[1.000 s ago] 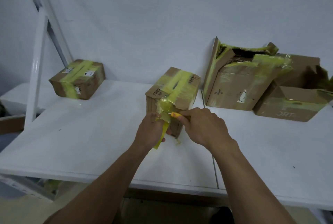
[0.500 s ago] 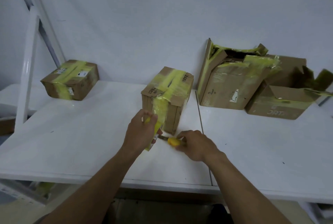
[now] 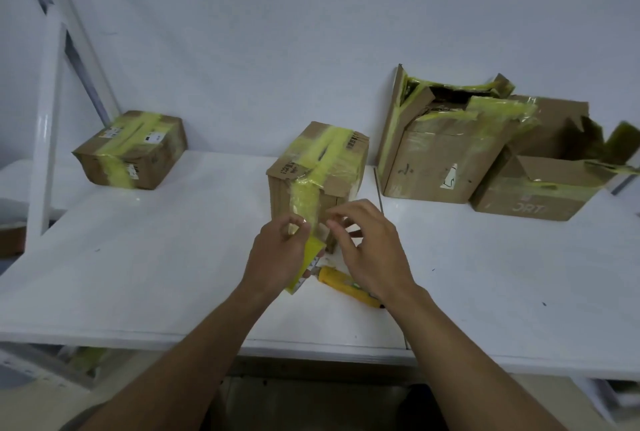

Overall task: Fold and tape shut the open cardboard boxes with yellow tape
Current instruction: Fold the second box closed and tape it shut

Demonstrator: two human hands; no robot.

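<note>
A small cardboard box (image 3: 346, 157) stands at the table's middle, with a yellow tape strip (image 3: 304, 200) running over its closed top and down its front. My left hand (image 3: 277, 257) pinches the lower end of that strip against the box front and holds the yellow tape roll (image 3: 308, 266) in its palm. My right hand (image 3: 372, 250) hovers just right of it, fingers loosely curled and holding nothing. A yellow-handled cutter (image 3: 341, 287) lies on the table under my right hand.
A taped-shut box (image 3: 133, 150) sits at the back left by a white frame post (image 3: 45, 139). Two open boxes with loose flaps stand at the back right: a tall one (image 3: 443, 157) and a lower one (image 3: 533, 191). The white table (image 3: 156, 268) ends close to me.
My right hand laid the yellow cutter on the table and rose to the box front, empty. My left hand kept hold of the tape.
</note>
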